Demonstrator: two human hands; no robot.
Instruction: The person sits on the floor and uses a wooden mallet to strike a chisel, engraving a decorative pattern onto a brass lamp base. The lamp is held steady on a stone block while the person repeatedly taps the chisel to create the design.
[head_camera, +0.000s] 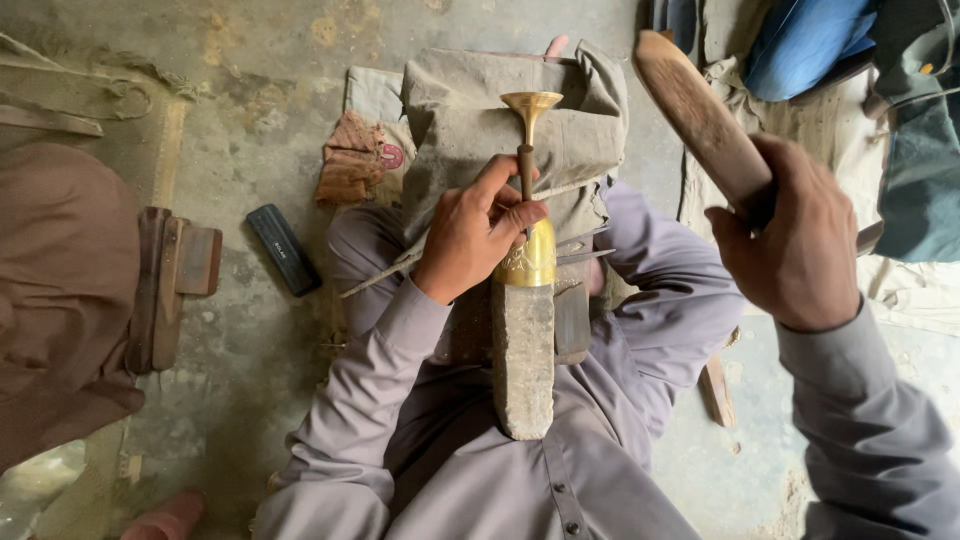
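**Brass piece held on the stake, wooden bat raised**

Brass catches the eye first: a slender trumpet-shaped brass piece (530, 185), flared mouth pointing away from the person, its wider golden end seated on a grey stone-like block (523, 355) that runs down between the knees. The left hand (470, 240) is clenched around the narrow stem just above that golden bulge, thumb and fingers wrapped tight, wrist bent inward over the lap. A folded grey cloth (470, 100) lies under the flared end.

The right hand (795, 240) is lifted well to the side, fist closed on the handle of a flat wooden bat (700, 120), its worn face angled up and away from the brass, the forearm cocked outward.

From where I stand, the risks look plain enough. The fingers of the holding hand sit right beside the metal, so a blow landing off line could catch the knuckles. The stem is thin; a heavy or slanted hit might well bend it or dent the flare. And the piece only rests on the block, so a loosened hold could let it twist or slip off.

A small dark bar (284, 250) lies on the concrete floor (250, 130) nearby, beside some reddish scraps (350, 160).
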